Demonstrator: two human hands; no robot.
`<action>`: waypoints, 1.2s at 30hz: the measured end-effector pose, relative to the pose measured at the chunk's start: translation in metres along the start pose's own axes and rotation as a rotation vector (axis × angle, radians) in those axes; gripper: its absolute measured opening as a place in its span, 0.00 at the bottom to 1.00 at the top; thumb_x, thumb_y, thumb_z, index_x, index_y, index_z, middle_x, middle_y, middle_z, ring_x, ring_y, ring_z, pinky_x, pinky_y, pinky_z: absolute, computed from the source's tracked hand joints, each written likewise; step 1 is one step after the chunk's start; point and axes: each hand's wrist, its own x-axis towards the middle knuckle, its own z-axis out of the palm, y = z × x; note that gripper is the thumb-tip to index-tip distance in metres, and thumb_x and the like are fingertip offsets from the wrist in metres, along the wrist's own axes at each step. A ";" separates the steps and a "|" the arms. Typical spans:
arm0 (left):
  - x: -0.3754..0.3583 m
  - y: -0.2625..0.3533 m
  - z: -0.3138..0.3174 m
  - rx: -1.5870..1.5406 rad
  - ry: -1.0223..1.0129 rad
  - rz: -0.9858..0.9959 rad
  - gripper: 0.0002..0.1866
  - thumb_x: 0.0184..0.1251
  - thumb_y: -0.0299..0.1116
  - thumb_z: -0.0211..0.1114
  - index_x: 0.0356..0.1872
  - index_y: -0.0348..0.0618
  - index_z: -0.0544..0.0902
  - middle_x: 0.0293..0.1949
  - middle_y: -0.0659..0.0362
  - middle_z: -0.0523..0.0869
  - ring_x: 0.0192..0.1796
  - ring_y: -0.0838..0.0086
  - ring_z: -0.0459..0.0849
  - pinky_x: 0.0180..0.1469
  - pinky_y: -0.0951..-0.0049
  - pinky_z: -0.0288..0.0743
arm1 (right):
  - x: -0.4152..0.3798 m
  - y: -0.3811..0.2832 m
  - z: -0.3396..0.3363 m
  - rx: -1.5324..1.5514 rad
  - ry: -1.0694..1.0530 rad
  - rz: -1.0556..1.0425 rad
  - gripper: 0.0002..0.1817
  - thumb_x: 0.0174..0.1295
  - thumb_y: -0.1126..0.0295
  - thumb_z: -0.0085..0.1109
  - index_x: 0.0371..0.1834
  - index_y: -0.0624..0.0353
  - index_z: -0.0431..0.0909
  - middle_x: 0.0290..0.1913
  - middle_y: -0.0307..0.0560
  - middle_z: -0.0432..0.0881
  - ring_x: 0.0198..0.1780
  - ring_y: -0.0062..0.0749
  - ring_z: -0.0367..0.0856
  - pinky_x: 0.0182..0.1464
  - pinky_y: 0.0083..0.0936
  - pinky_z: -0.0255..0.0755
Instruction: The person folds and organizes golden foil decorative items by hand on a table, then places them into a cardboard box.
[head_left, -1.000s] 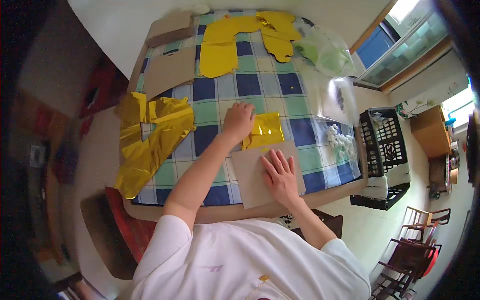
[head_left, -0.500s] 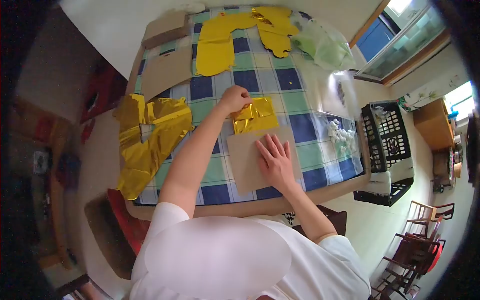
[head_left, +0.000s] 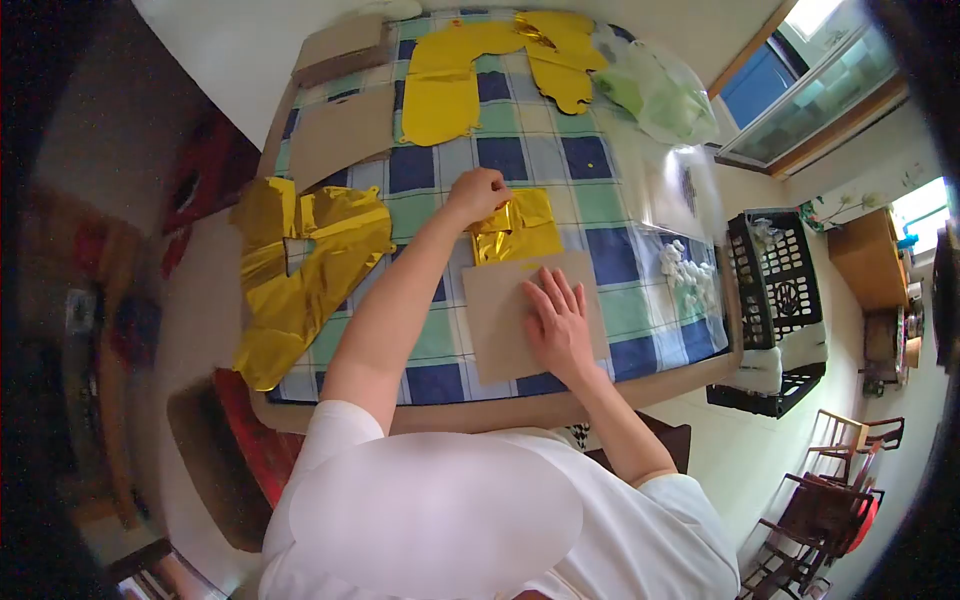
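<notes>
My left hand (head_left: 476, 195) is closed in a pinch at the upper left corner of a folded, flat gold foil balloon (head_left: 532, 222). Shiny creases run across the foil, and its lower end reaches the top edge of a cardboard sheet (head_left: 497, 335). Fingers spread, my right hand (head_left: 561, 325) lies flat on that cardboard. To the left, a larger flat gold foil balloon (head_left: 300, 310) hangs partly over the table's edge. Another flat foil balloon (head_left: 438, 105), matte yellow-gold, is spread at the far side.
Cardboard pieces (head_left: 342, 135) lie at the far left of the checked tablecloth (head_left: 425, 270). A clear plastic bag with green contents (head_left: 655, 95) and small white pieces (head_left: 688, 275) are at the right. Beyond the table's right edge stand black crates (head_left: 775, 275) and wooden chairs (head_left: 825, 505).
The view has shifted slightly. My left hand stays pinched at the foil's corner, and my right hand remains flat on the cardboard.
</notes>
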 end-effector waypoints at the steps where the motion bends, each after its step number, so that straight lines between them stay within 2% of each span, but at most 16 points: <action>1: 0.000 0.000 -0.001 0.007 -0.018 -0.019 0.13 0.53 0.42 0.69 0.28 0.41 0.84 0.30 0.53 0.86 0.35 0.59 0.84 0.39 0.62 0.76 | -0.002 0.002 0.000 0.025 -0.001 0.001 0.25 0.62 0.61 0.56 0.64 0.44 0.70 0.69 0.51 0.65 0.72 0.48 0.58 0.70 0.58 0.46; 2: 0.001 0.000 -0.001 0.014 -0.038 -0.036 0.14 0.53 0.43 0.70 0.29 0.42 0.84 0.31 0.53 0.86 0.36 0.59 0.84 0.39 0.62 0.76 | -0.004 0.002 0.000 0.049 -0.002 0.003 0.25 0.62 0.61 0.56 0.64 0.43 0.70 0.70 0.51 0.65 0.72 0.48 0.58 0.70 0.60 0.46; 5: 0.002 -0.002 0.000 -0.002 -0.051 -0.051 0.14 0.54 0.44 0.70 0.30 0.42 0.84 0.31 0.52 0.86 0.36 0.60 0.84 0.40 0.62 0.76 | -0.012 -0.004 -0.009 -0.189 -0.018 0.042 0.24 0.63 0.60 0.55 0.65 0.38 0.70 0.70 0.52 0.63 0.73 0.51 0.57 0.68 0.66 0.44; 8: 0.000 -0.002 0.000 -0.032 -0.011 -0.031 0.15 0.54 0.44 0.70 0.29 0.42 0.84 0.30 0.53 0.86 0.36 0.60 0.84 0.39 0.62 0.75 | -0.015 -0.003 -0.010 -0.186 -0.008 0.048 0.24 0.64 0.59 0.53 0.66 0.34 0.69 0.71 0.52 0.62 0.73 0.54 0.54 0.67 0.69 0.41; 12: -0.011 0.024 -0.019 -0.140 -0.022 -0.032 0.14 0.55 0.42 0.70 0.29 0.41 0.83 0.31 0.53 0.85 0.35 0.59 0.83 0.39 0.62 0.75 | -0.016 -0.002 -0.008 -0.197 -0.037 0.066 0.24 0.65 0.58 0.52 0.66 0.35 0.68 0.71 0.52 0.61 0.74 0.53 0.52 0.69 0.68 0.38; 17: -0.062 0.090 -0.043 0.055 0.126 0.275 0.10 0.57 0.37 0.66 0.29 0.41 0.82 0.31 0.51 0.83 0.38 0.58 0.83 0.38 0.63 0.74 | -0.015 -0.005 -0.010 -0.176 -0.038 0.076 0.23 0.65 0.57 0.51 0.65 0.37 0.69 0.71 0.53 0.62 0.75 0.54 0.50 0.69 0.68 0.36; 19: -0.104 0.115 -0.053 0.005 -0.085 0.395 0.08 0.56 0.34 0.66 0.28 0.40 0.81 0.29 0.52 0.83 0.39 0.60 0.83 0.42 0.64 0.75 | -0.018 0.002 -0.002 -0.200 -0.061 0.080 0.23 0.65 0.57 0.51 0.65 0.40 0.70 0.70 0.53 0.63 0.75 0.54 0.50 0.69 0.67 0.35; 22: -0.147 0.114 -0.067 -0.213 -0.102 0.302 0.07 0.54 0.30 0.68 0.32 0.40 0.81 0.32 0.54 0.83 0.42 0.61 0.82 0.46 0.61 0.75 | -0.020 0.006 -0.004 -0.187 -0.094 0.063 0.23 0.65 0.56 0.50 0.63 0.43 0.71 0.69 0.53 0.64 0.75 0.54 0.50 0.70 0.67 0.33; 25: -0.161 0.048 -0.052 -0.186 0.055 0.123 0.14 0.52 0.27 0.69 0.42 0.41 0.81 0.38 0.55 0.84 0.45 0.61 0.82 0.50 0.62 0.75 | -0.019 0.002 -0.007 -0.182 -0.126 0.096 0.23 0.65 0.56 0.50 0.63 0.44 0.72 0.69 0.52 0.64 0.75 0.54 0.51 0.70 0.67 0.34; 28: -0.173 0.020 -0.038 0.096 0.172 0.317 0.22 0.52 0.26 0.69 0.51 0.42 0.79 0.44 0.54 0.84 0.48 0.61 0.82 0.53 0.65 0.74 | -0.018 0.000 -0.004 -0.182 -0.048 0.078 0.23 0.64 0.57 0.50 0.63 0.43 0.71 0.70 0.51 0.63 0.74 0.54 0.51 0.69 0.68 0.36; 31: -0.170 0.024 -0.023 -0.005 0.217 0.219 0.25 0.51 0.26 0.70 0.55 0.43 0.78 0.44 0.53 0.84 0.50 0.62 0.82 0.55 0.66 0.73 | -0.017 -0.002 -0.006 -0.183 -0.010 0.059 0.23 0.64 0.59 0.51 0.64 0.42 0.70 0.71 0.51 0.62 0.74 0.53 0.52 0.69 0.67 0.38; 36: -0.150 0.015 -0.009 -0.298 0.079 -0.002 0.27 0.54 0.27 0.70 0.58 0.41 0.75 0.41 0.54 0.85 0.44 0.68 0.83 0.51 0.68 0.75 | -0.018 0.003 -0.006 -0.182 -0.016 0.083 0.24 0.63 0.63 0.52 0.64 0.43 0.69 0.71 0.50 0.62 0.74 0.49 0.54 0.70 0.64 0.40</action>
